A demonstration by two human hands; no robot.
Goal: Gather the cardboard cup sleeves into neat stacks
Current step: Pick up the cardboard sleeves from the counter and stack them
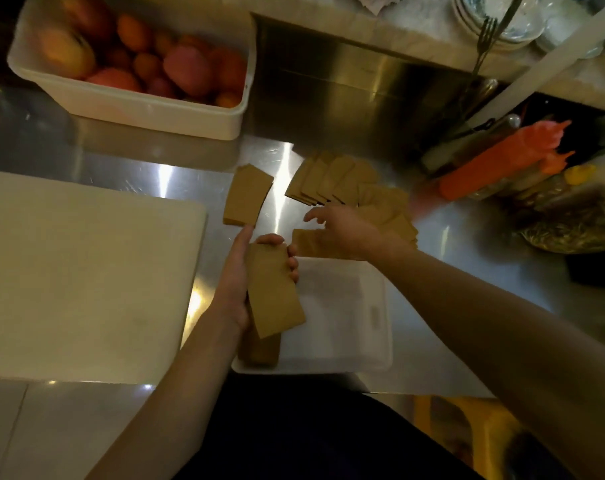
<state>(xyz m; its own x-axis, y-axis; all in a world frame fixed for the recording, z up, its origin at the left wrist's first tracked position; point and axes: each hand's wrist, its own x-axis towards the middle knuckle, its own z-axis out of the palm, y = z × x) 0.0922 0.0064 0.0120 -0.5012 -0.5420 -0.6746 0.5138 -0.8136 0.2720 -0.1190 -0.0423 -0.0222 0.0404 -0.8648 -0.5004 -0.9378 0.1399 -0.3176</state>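
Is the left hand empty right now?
No, the left hand grips a stack of sleeves over the white tray, while the right hand holds a single sleeve.

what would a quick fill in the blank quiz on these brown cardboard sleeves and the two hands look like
1. The left hand grips a stack of brown cardboard sleeves above the shallow white plastic ___.
2. The cream rectangular tub at the far left holds ___.
3. The fanned row of loose sleeves lies nearest the ___ hand.
4. A small separate pile of sleeves lies on the steel counter just beyond the fingertips of the ___ hand.
Missing words: tray; fruit; right; left
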